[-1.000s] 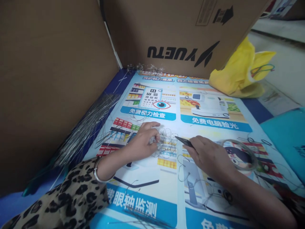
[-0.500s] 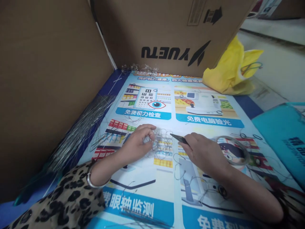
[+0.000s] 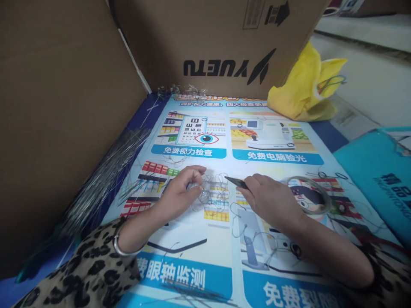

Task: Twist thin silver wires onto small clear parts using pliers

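My left hand (image 3: pixel 180 188) is closed, thumb and fingers pinching a looped thin wire piece (image 3: pixel 215 196) just over the printed poster. The wire forms several round curls and spreads to the right of my fingertips. My right hand (image 3: pixel 272 201) grips dark, pointed pliers (image 3: pixel 236 182), their handles hidden inside the palm. The pliers' tip points left and lies at the right edge of the wire loops; whether it touches them I cannot tell. Below the pliers, loose bent wires (image 3: pixel 239 224) rest on the poster.
A bundle of straight wires (image 3: pixel 99 184) lies at the left. Cardboard walls (image 3: pixel 224 38) stand behind and left, with small wire pieces (image 3: pixel 183 90) at their foot. A wire coil (image 3: pixel 326 201), yellow bag (image 3: pixel 300 94) and turquoise bag (image 3: pixel 379 175) are on the right.
The whole view has shifted slightly, so everything appears a little further left. Both hands keep nearly the same pose, still holding the wire piece and the pliers.
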`<state>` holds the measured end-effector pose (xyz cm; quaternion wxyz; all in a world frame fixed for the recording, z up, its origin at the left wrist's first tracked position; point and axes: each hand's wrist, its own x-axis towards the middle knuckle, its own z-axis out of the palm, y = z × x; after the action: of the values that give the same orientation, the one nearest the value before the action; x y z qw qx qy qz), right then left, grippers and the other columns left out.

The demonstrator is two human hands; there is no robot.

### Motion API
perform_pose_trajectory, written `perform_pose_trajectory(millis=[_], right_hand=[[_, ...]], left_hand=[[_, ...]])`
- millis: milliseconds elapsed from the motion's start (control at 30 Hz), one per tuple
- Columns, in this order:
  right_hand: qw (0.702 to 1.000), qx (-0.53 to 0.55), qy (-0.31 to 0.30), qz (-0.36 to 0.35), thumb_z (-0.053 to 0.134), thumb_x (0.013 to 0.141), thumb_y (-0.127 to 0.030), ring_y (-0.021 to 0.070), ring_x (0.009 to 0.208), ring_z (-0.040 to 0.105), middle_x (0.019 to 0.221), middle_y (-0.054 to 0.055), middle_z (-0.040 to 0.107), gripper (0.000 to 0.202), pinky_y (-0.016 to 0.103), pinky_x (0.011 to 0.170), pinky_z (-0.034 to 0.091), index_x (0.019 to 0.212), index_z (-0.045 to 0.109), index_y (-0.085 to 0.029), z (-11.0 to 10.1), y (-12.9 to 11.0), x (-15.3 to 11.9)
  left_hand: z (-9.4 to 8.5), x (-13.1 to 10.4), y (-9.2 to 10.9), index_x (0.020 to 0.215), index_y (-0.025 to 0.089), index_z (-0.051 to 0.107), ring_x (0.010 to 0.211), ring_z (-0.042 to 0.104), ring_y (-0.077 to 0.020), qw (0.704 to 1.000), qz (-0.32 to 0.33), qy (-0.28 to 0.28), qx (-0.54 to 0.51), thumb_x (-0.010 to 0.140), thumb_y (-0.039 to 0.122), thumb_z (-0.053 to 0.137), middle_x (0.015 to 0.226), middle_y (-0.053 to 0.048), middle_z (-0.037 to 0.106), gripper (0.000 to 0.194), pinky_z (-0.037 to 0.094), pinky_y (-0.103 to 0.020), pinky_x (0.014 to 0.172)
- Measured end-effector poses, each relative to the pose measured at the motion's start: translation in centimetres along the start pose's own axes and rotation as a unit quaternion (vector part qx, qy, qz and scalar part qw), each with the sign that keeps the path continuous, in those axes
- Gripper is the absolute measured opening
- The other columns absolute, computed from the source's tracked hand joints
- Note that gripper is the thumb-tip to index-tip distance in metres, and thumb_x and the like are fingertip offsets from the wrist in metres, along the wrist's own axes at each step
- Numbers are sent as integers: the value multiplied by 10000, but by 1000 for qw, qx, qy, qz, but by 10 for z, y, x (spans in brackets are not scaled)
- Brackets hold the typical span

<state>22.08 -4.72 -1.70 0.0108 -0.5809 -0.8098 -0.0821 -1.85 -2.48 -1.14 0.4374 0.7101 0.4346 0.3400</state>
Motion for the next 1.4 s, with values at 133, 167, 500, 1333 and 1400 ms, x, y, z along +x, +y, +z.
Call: perform_pose_trajectory(millis=[133, 167, 500, 1333, 1400], right_hand=[[1000, -2, -1, -3, 321, 913, -427, 180, 721, 566, 801, 47, 597, 323, 272, 489, 193, 819, 521, -191, -1, 0, 0], [1000, -1, -1, -3, 323, 913, -426, 179, 718, 565, 800, 47, 596, 322, 272, 488, 191, 817, 521, -190, -1, 0, 0], [1000, 24, 9, -15, 348, 907, -430, 169, 698, 550, 785, 40, 593, 307, 260, 500, 199, 810, 513, -191, 0, 2, 0], [998, 13, 46, -51, 402, 894, -388, 161, 657, 532, 718, 23, 574, 268, 265, 529, 244, 747, 505, -189, 1, 3, -2], [998, 10, 43, -50, 410, 891, -375, 164, 667, 535, 726, 22, 574, 249, 266, 531, 248, 754, 506, -191, 0, 3, -2]], left_hand=[[1, -1, 1, 792, 194, 467, 1174, 476, -191, 1000, -16, -3, -20, 797, 136, 504, 1207, -66, 518, 69, 348, -351, 984], [1, -1, 2, 791, 195, 465, 1176, 475, -190, 1000, -19, -3, -22, 798, 137, 504, 1210, -66, 517, 71, 349, -351, 985], [3, -3, 2, 787, 191, 471, 1175, 471, -181, 1000, -6, 1, -7, 780, 99, 504, 1196, -69, 509, 98, 339, -341, 996], [1, -3, 3, 762, 189, 478, 1143, 481, -173, 999, -3, 15, 28, 756, 84, 520, 1152, -59, 528, 113, 359, -345, 964], [1, -3, 4, 761, 188, 476, 1139, 482, -169, 999, -4, 15, 31, 752, 77, 518, 1149, -56, 529, 119, 356, -342, 962]])
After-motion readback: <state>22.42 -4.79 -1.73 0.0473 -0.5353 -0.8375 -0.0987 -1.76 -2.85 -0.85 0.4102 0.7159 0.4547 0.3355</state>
